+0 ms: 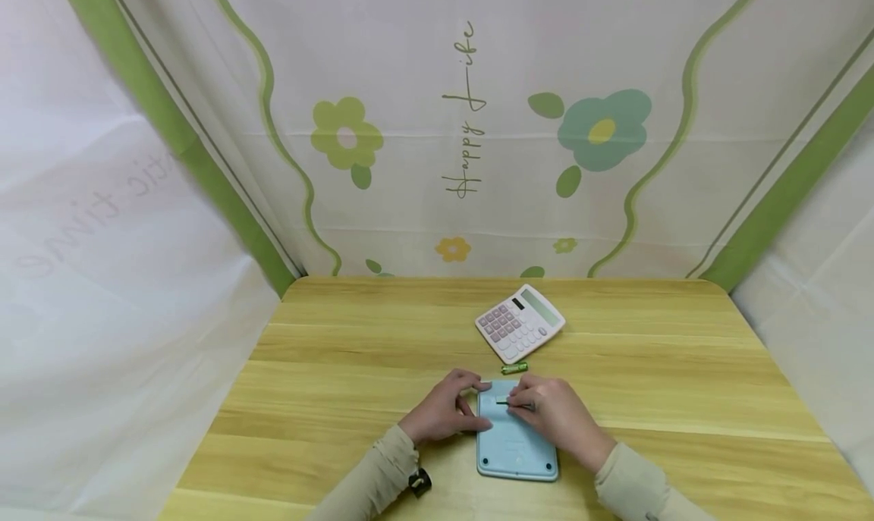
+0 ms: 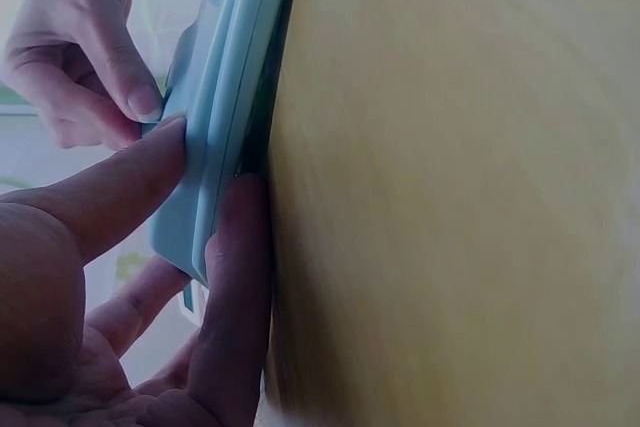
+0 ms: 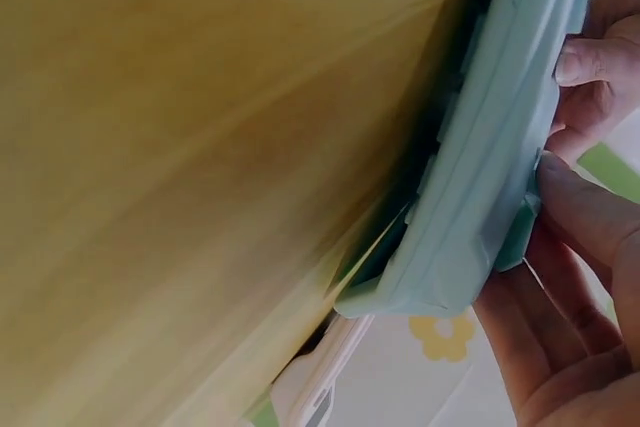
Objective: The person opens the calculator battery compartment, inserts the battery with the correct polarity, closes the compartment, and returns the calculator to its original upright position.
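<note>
A light blue calculator [image 1: 517,453] lies face down on the table, its back upward. My left hand [image 1: 447,409] grips its left edge, thumb on the back; the left wrist view shows a finger tucked under the calculator [image 2: 225,117]. Over the upper part of the back, my right hand [image 1: 551,413] pinches a small teal battery cover [image 3: 518,232], which stands out from the calculator's back. The fingers partly hide the cover and the battery compartment. Just beyond the calculator's top edge lies a green battery [image 1: 514,368].
A pink and white calculator [image 1: 521,324] lies face up behind the battery. The wooden table [image 1: 341,339] ends at a floral-printed curtain [image 1: 410,202], with white cloth walls at both sides. A black item [image 1: 419,482] is at the left sleeve.
</note>
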The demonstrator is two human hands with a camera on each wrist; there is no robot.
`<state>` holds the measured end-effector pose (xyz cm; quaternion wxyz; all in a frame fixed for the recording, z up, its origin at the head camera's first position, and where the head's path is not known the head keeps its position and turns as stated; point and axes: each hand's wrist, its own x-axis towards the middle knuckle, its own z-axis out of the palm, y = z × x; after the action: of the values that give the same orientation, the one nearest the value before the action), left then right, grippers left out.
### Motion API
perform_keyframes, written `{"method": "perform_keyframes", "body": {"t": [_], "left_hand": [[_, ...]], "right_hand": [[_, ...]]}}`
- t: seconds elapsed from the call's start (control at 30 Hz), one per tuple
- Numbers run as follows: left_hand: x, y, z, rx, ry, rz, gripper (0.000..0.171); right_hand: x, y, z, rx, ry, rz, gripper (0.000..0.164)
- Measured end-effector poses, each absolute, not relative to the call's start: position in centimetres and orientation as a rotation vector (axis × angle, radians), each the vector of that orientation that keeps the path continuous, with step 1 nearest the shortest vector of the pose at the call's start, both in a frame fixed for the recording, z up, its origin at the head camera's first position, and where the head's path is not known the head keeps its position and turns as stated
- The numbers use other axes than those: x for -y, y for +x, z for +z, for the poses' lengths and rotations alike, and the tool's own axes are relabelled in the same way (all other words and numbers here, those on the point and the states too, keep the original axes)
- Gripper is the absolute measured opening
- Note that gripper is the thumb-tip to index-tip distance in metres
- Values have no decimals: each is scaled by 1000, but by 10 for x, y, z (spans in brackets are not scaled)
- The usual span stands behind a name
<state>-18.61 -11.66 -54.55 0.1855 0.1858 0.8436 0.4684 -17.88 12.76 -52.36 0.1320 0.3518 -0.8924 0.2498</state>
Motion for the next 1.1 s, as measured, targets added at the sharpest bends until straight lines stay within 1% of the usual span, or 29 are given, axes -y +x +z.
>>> {"method": "perform_keyframes", "body": {"t": [0.17,0.6,0.97,1.1], "left_hand": [[117,-186,-546,-2370,515,1320,55],[117,-186,-545,-2388,527,1313,56],[118,-186,-543,-2366,503,1327,54],[117,-184,-541,-2353,501,1339,54]], "right_hand": [[-128,-179,-523,2533,1067,708,12],[-131,-180,-524,2619,1088,703,12],[-134,-183,-527,2447,1181,602,18],[-136,-182,-527,2468,1195,599,18]]}}
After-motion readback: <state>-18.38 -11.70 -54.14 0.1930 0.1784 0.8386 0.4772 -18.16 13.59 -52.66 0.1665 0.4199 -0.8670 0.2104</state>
